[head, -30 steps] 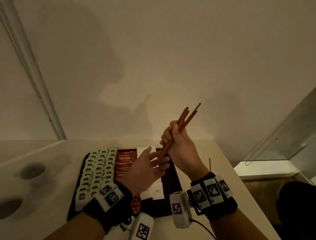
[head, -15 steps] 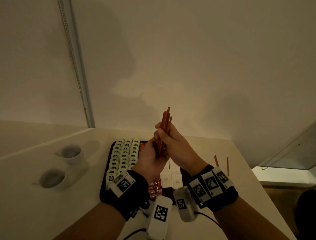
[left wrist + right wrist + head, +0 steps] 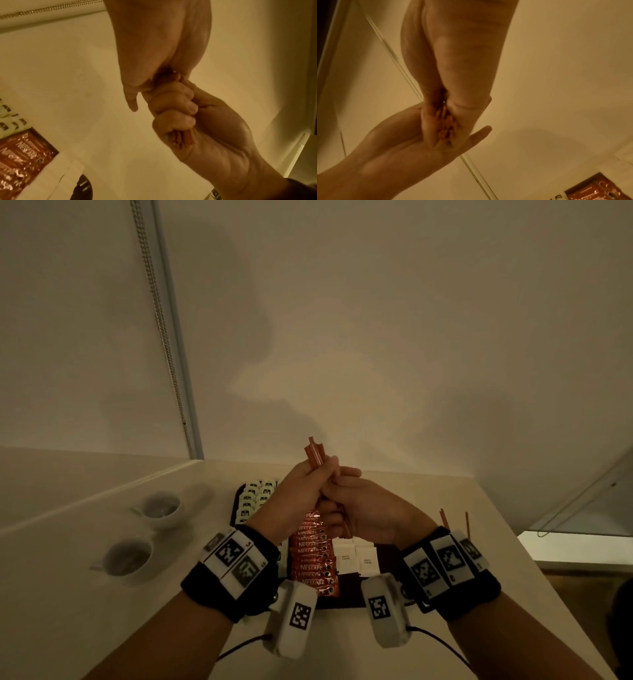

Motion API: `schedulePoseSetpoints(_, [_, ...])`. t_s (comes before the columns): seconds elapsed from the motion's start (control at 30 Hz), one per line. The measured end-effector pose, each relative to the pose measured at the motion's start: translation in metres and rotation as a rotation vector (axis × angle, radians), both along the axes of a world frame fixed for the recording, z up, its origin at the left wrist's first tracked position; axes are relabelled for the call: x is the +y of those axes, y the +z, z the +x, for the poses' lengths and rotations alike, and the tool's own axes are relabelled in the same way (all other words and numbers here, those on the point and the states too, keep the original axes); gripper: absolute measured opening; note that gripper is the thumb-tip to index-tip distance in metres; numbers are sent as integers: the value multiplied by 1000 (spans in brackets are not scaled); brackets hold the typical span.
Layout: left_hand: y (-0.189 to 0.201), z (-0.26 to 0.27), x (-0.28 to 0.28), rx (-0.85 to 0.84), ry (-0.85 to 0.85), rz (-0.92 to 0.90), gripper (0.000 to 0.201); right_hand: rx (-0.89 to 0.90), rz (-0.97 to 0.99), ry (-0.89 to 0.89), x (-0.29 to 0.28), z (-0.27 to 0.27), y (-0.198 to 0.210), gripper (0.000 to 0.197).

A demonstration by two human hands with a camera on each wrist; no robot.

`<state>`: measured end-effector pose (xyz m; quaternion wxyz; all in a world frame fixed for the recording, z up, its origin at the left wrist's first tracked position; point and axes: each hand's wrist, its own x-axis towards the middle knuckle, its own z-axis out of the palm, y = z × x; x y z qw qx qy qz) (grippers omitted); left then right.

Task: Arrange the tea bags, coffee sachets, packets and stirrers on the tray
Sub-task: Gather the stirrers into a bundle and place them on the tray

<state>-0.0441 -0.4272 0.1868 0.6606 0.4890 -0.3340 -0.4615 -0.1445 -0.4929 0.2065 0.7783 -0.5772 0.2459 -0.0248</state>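
A bundle of orange-brown stirrers stands almost upright above the tray, held by both hands. My left hand wraps the bundle's upper part. My right hand curls round its lower part, and in the left wrist view the stirrers' lower ends show inside the right fist. The dark tray lies under the hands with rows of tea bags, red Nescafe sachets and white sugar packets. Two loose stirrers lie on the table right of the tray.
Two white cups stand on the table left of the tray. The wall rises just behind the table. The table's right edge drops off beside the loose stirrers. A bead chain hangs at the back left.
My left hand, open below the bundle a second ago, has come up and closed round the stirrers. The bundle has turned from tilted right to nearly upright, with less of it showing above the hands.
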Motion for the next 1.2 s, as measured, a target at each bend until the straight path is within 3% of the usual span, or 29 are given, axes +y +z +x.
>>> schedulePoseSetpoints(0.07, [0, -1, 1, 84, 35, 21, 45, 29, -134, 42, -2, -6, 1, 14])
schedulePoseSetpoints(0.13, [-4, 3, 0, 283, 88, 9, 32, 152, -557, 116, -7, -15, 2, 14])
schedulePoseSetpoints(0.2, [-6, 6, 1, 447, 126, 27, 29, 193, -967, 49, -16, -25, 1, 58])
schedulePoseSetpoints(0.27, [-6, 3, 0, 513, 94, 93, 30, 60, -1112, 57, -19, -30, 2, 109])
schedulePoseSetpoints(0.37, [1, -10, 1, 491, -5, 196, 30, -32, -1208, 263, -16, -26, 0, 135])
schedulePoseSetpoints(0.6, [11, -19, 4, 475, -36, 276, 33, 37, -1291, 419, -16, -18, 4, 141])
schedulePoseSetpoints(0.77, [14, -18, 3, 507, -52, 277, 29, -55, -1349, 346, -17, -18, 5, 124])
schedulePoseSetpoints(1.07, [12, -19, 1, 528, -56, 281, 28, 0, -1362, 419, -19, -22, 7, 137])
schedulePoseSetpoints(1.2, [13, -16, 1, 534, -66, 284, 27, -12, -1409, 404, -19, -22, 8, 131])
